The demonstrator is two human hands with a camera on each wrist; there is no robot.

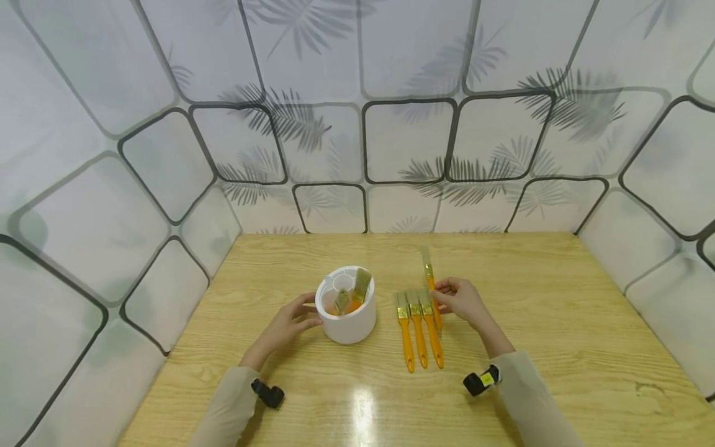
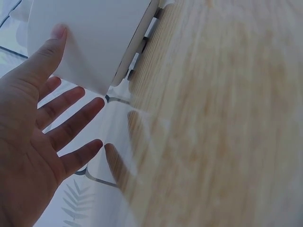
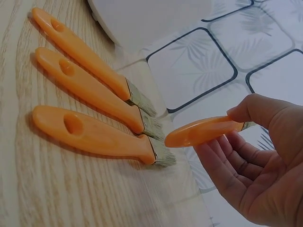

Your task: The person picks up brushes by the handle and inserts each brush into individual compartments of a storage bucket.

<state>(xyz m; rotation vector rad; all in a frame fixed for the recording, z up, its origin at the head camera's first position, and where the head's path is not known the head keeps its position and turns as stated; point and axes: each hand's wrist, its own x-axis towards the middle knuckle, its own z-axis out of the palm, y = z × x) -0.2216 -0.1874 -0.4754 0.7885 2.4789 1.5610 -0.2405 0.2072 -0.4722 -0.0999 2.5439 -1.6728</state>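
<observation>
Orange-handled paintbrush [image 1: 431, 283], pale bristles [image 1: 426, 255], gold ferrule [image 1: 429, 270], right hand [image 1: 460, 300] pinching it, left hand [image 1: 292, 320] spread at tub [image 1: 353, 328]

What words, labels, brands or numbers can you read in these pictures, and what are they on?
No readable text in any view.
Yellow label on the black right wrist camera: any marking is too small to read.
White container: no lettering visible.
Three lying brushes: no lettering visible on their handles.
Brush in the right hand: none visible.
Wall covering: only leaves and rounded outlines, no writing.
</observation>
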